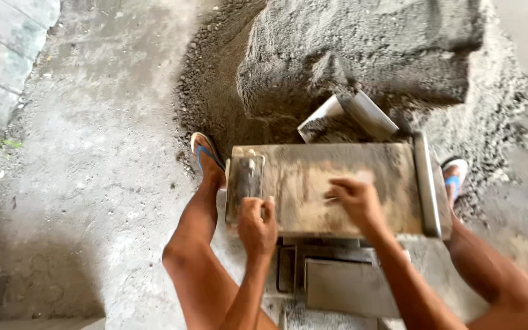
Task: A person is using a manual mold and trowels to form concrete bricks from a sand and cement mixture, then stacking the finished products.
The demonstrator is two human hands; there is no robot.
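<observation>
Head view: a sand-dusted board is laid over a metal mould. Its near edge is gripped by curled left-hand fingers; the right hand is pressed on top, fingers bent.

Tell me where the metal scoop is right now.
In the head view, the metal scoop lies up centre, dug into the foot of the grey sand pile, just beyond the far edge of the flat board that both hands rest on.

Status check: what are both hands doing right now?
Left hand grips mould's near edge. Right hand flat on its sandy top. Grey mix heap beyond.
</observation>
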